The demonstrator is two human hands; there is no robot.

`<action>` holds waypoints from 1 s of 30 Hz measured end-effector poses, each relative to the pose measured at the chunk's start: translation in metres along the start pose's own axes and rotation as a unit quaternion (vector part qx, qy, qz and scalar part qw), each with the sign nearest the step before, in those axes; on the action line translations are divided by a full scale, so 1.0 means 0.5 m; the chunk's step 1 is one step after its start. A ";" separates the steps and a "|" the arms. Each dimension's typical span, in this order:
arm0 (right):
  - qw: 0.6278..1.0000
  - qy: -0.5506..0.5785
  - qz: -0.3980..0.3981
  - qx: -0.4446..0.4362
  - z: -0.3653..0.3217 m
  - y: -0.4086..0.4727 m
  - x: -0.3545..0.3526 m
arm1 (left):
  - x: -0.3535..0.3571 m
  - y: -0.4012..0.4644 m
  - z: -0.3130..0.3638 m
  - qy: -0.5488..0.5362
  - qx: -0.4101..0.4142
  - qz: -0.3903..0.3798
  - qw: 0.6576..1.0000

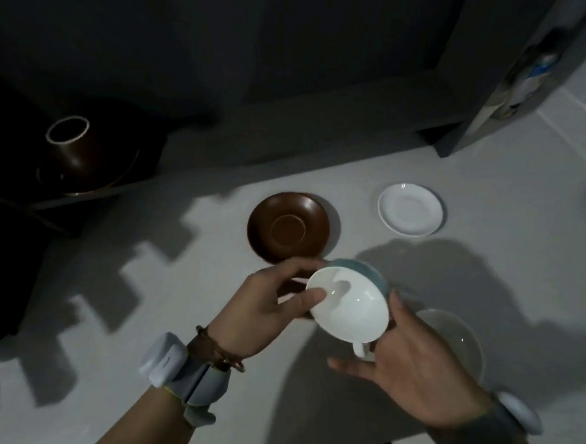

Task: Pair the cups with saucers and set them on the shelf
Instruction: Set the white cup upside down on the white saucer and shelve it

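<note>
While both hands hold a white cup [350,306] tilted above the pale floor [492,186], the left hand [272,309] pinches its rim with thumb and fingers and the right hand [419,373] cups its underside near the handle with fingers spread. Beyond them lie a brown saucer [293,228] and a white saucer [410,208], apart from each other; another white saucer [456,338] sits partly behind the right hand. At the far left a brown cup [70,146] stands on a brown saucer on a dark shelf [4,204]; no writing is legible.
</note>
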State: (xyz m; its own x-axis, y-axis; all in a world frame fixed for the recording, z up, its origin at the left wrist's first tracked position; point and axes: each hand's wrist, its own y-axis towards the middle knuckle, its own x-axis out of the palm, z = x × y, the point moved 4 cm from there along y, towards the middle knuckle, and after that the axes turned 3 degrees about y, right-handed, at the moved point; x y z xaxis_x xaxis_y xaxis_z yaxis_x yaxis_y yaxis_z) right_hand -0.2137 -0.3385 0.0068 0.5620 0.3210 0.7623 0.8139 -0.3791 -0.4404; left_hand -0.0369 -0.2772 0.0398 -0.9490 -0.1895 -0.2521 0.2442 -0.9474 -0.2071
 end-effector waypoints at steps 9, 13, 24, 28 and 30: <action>0.836 -0.438 0.111 -0.311 -0.267 0.024 -0.028 | 0.057 0.236 0.098 -0.022 0.034 -0.039 0.998; 0.677 -0.612 0.181 -0.368 -0.310 0.082 -0.089 | 0.120 0.322 0.099 0.106 0.022 0.040 0.993; 0.654 -0.648 0.204 -0.333 -0.329 0.182 -0.225 | 0.193 0.432 0.031 0.214 -0.011 0.053 0.975; 0.650 -0.659 0.208 -0.315 -0.331 0.198 -0.241 | 0.200 0.444 0.024 0.246 0.028 0.062 0.967; 0.651 -0.658 0.207 -0.317 -0.330 0.202 -0.243 | 0.202 0.449 0.019 0.264 0.033 0.065 0.962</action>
State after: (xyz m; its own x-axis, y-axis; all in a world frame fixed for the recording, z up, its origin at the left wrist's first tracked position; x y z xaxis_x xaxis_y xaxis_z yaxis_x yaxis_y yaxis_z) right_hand -0.2239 -0.5589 -0.0521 0.6934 0.3850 -0.6091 0.5618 -0.8182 0.1224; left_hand -0.0795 -0.5116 -0.0233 -0.6733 -0.1669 -0.7203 0.3244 -0.9421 -0.0850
